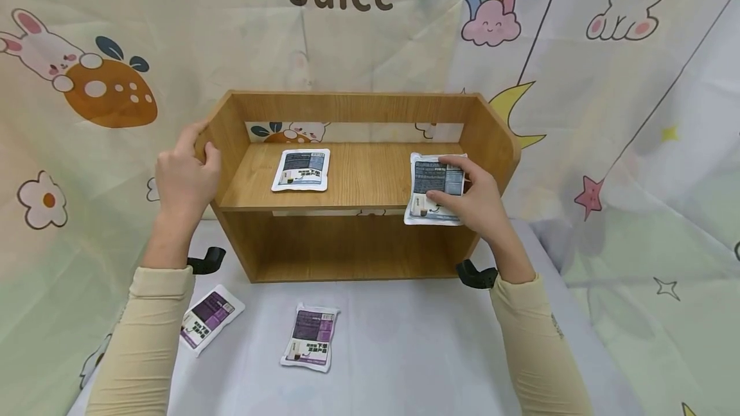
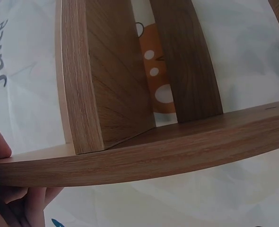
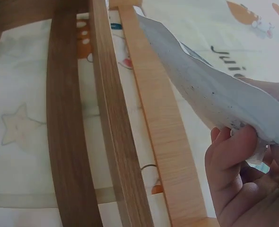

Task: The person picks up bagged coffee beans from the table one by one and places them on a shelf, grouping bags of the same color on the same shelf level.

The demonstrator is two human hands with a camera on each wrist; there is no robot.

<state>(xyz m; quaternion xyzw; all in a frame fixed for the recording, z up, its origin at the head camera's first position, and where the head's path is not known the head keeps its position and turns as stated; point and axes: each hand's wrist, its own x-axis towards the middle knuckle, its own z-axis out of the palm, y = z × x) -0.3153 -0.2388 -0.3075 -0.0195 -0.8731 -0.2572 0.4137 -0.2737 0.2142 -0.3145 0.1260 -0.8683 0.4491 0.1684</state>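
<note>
Right of centre, your right hand (image 1: 476,201) pinched a blue packet (image 1: 430,175); your left hand (image 1: 187,175) gripped the shelf (image 1: 364,175); a second packet (image 1: 302,169) lay shelved, two purple packets (image 1: 312,338) apparently remained.

I wear pale beige long sleeves, snug and finely creased over my forearms. My left sleeve (image 1: 135,345) finishes in a smooth cuff (image 1: 162,282) with a line running round below it. My right sleeve (image 1: 534,352) has a small dark mark (image 1: 557,326) on its outer side, too small to read. My left hand (image 1: 187,172) and right hand (image 1: 478,201) are bare. At each inner wrist juts a curved black piece, the left one (image 1: 209,260) and right one (image 1: 475,275) both blunt-ended.
</note>
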